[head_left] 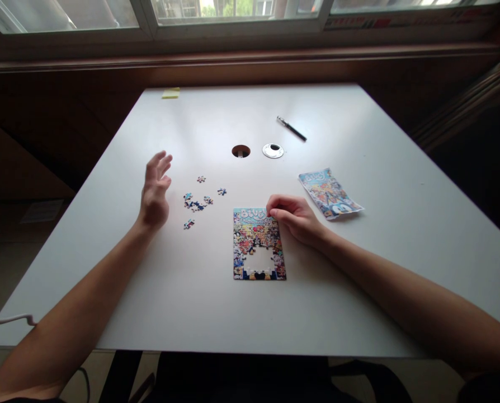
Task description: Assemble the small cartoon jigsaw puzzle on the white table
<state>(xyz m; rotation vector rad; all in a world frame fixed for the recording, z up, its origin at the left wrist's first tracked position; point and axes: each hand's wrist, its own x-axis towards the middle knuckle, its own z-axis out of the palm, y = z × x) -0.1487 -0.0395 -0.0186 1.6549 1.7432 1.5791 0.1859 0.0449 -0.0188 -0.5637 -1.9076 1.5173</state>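
Note:
A small colourful jigsaw puzzle (258, 240) lies on the white table (359, 268), mostly assembled, with a gap near its lower middle. My right hand (294, 217) rests at the puzzle's top right corner, fingers curled and pinched against the edge there; whether a piece is under the fingertips is hidden. My left hand (155, 190) hovers raised to the left, fingers stretched out and apart, holding nothing. Several loose puzzle pieces (197, 202) lie scattered between my left hand and the puzzle.
A printed reference picture or bag (329, 193) lies right of the puzzle. Farther back are a cable hole (240, 151), its round cover (273, 150), a black pen (291, 129) and a yellow sticky pad (170, 93). A window runs along the far wall.

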